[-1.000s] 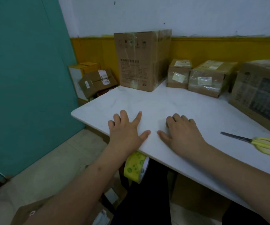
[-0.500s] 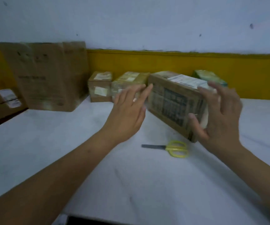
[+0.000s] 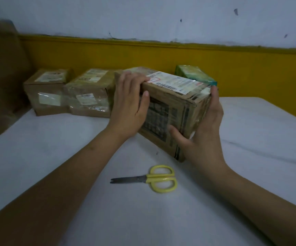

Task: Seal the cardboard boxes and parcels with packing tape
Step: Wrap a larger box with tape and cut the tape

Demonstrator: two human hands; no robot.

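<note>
- White shipping label (image 3: 176, 82) with a barcode, on top of the cardboard box (image 3: 184, 107): print too blurred to read.
- Stickers (image 3: 49, 99) on the rear parcels (image 3: 42, 86): also illegible.

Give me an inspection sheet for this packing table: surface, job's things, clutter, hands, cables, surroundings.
Surface: white table, with faint dark marks.
Job's things: labelled box between both hands; small taped box and wider taped box behind it at left; green-wrapped parcel behind it; no tape roll in view.
Clutter: yellow-handled scissors, blades closed, lying flat, apart from the box.
Hands: left hand grips the box's top left edge, fingers curled over it; right hand holds its right end, thumb on the front face.
Cables: nothing seen.
Surroundings: white wall with a yellow band; large brown box at the left edge.
</note>
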